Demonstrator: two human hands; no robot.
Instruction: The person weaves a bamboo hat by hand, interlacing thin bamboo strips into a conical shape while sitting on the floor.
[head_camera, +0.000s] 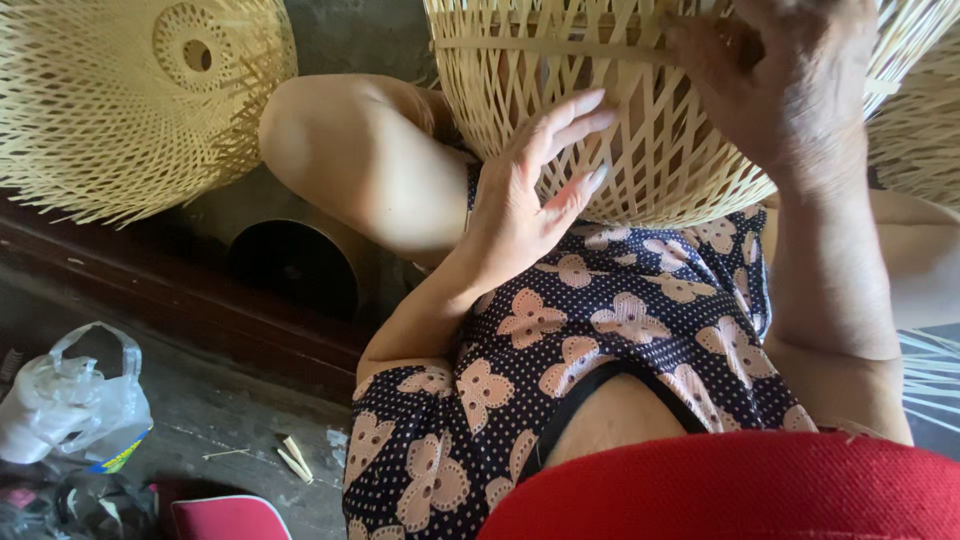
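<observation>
A woven bamboo lampshade (640, 150) of pale open lattice rests on my lap, its rounded side toward me. My left hand (530, 190) lies flat against its lower left side, fingers spread and holding nothing. At the top, my right hand (780, 90) pinches a flat bamboo strip (540, 45) that runs across the weave near the rim. My bare knee (350, 150) sits left of the lampshade.
A second finished bamboo shade (130, 100) stands at the upper left with a round hole in its top. A dark round pipe opening (295, 265) lies below it. A clear plastic bag (70, 400) and bamboo scraps (295, 458) lie on the floor.
</observation>
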